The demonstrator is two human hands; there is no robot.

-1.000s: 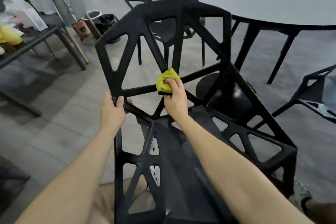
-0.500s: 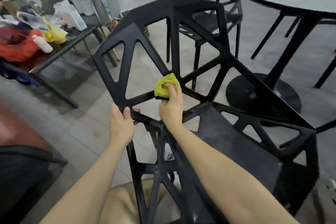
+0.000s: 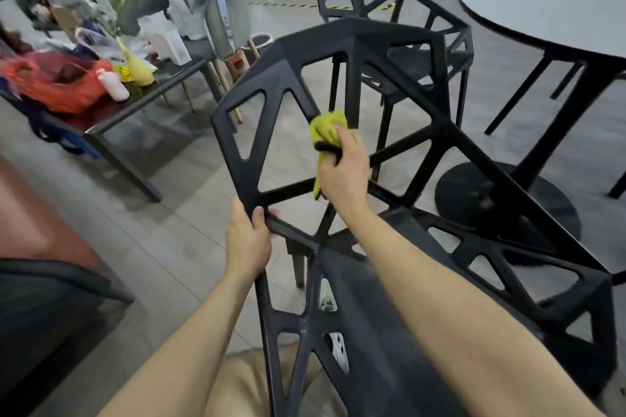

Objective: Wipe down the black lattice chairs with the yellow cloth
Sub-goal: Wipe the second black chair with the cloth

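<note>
A black lattice chair [image 3: 359, 44] stands right in front of me, its backrest facing me and its seat below my arms. My left hand [image 3: 249, 240] grips the lower left corner of the backrest frame. My right hand [image 3: 343, 169] holds the bunched yellow cloth [image 3: 327, 127] and presses it against a slanted bar in the middle of the backrest. Part of the cloth is hidden inside my fist. A second black lattice chair [image 3: 399, 27] stands behind the first one.
A round grey table [image 3: 542, 0] on a black disc base [image 3: 501, 203] is at the right. At the left, a dark table [image 3: 135, 101] carries bags, a white bottle and a yellow item. A dark seat edge [image 3: 50, 278] sits at lower left. Grey floor tiles surround the chair.
My right hand has slid the cloth up from the bar junction along the slanted bar. My view has swung left. My left hand keeps its grip on the frame.
</note>
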